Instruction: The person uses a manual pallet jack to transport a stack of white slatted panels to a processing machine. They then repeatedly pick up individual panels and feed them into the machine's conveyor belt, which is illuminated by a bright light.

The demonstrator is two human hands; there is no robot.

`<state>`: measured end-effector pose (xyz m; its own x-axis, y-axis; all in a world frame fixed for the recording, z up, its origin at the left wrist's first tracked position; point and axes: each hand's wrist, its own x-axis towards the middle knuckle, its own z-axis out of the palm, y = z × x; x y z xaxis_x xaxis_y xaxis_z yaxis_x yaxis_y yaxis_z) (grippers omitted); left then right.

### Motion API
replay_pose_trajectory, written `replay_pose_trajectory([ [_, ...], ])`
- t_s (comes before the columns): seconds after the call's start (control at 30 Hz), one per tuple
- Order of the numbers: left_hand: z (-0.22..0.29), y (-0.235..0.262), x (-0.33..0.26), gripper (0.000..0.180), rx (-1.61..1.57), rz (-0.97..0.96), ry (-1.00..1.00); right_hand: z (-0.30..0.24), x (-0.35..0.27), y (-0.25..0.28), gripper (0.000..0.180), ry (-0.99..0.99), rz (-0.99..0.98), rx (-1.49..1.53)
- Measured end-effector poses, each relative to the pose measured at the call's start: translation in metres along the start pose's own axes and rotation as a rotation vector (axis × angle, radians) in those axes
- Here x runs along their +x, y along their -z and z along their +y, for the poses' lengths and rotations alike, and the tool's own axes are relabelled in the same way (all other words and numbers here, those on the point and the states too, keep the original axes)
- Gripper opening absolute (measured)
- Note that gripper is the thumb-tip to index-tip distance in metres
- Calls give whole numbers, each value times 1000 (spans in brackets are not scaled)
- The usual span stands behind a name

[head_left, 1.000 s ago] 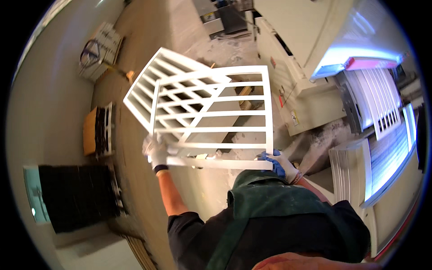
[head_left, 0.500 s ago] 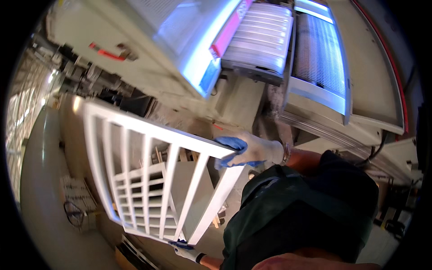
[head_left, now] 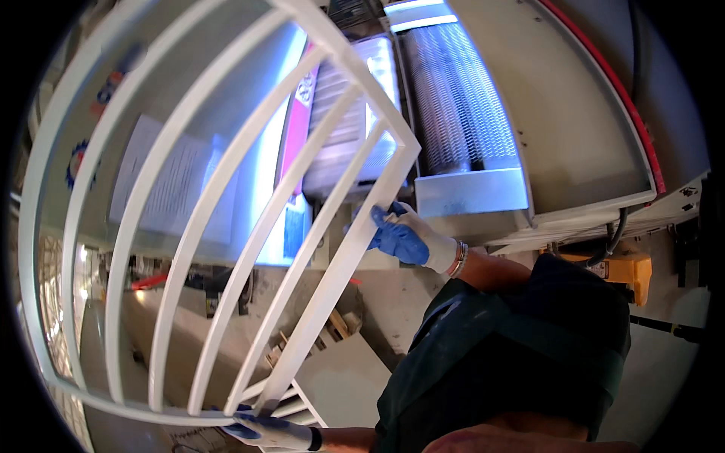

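Observation:
A large white slatted frame (head_left: 337, 275), with several parallel bars between its outer rails, stands tilted up across the left half of the head view. My left hand (head_left: 270, 432), in a white glove with blue coating, grips its lower corner; part of the fingers is hidden by the rail. My right hand (head_left: 414, 240), gloved alike, is closed at the end rail nearest my body, below the upper corner, its fingertips partly behind the rail. Through the bars I see a lit machine with a pale ribbed section (head_left: 343, 113).
Beside the ribbed section is a blue-lit mesh-like roller (head_left: 461, 98). A beige machine cover (head_left: 581, 98) with a red edge curves at the right. On the floor below lie a grey panel (head_left: 343, 377) and wood pieces (head_left: 340, 325). A yellow object (head_left: 634, 275) stands at right.
The slatted frame has been raised and swung up in front of the machine. My right hand has shifted from the frame's corner to along its end rail; my left hand stays at the lower corner.

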<state>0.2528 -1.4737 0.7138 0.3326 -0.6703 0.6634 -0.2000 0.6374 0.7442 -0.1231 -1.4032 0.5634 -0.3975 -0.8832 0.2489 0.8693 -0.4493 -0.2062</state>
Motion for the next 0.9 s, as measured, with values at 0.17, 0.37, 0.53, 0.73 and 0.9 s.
replay_pose_trajectory([
  [0.17, 40, -116, 32, 63, 314, -376, -144, -70, -14, 25, 29, 180, 169, 38],
  [0.37, 42, -297, 41, 43, 320, -767, -326, -129, -25, 54, 34, 340, 423, -1],
  [0.53, 4, -399, 19, 56, 562, -902, -355, -157, -29, 71, 36, 440, 533, -99],
  [0.73, -71, -475, -16, 54, 444, -1089, -332, -169, -24, 137, 32, 537, 676, -107],
  [0.9, -99, -540, -70, 35, 437, -1364, -26, -196, -20, 170, 28, 672, 829, -288],
])
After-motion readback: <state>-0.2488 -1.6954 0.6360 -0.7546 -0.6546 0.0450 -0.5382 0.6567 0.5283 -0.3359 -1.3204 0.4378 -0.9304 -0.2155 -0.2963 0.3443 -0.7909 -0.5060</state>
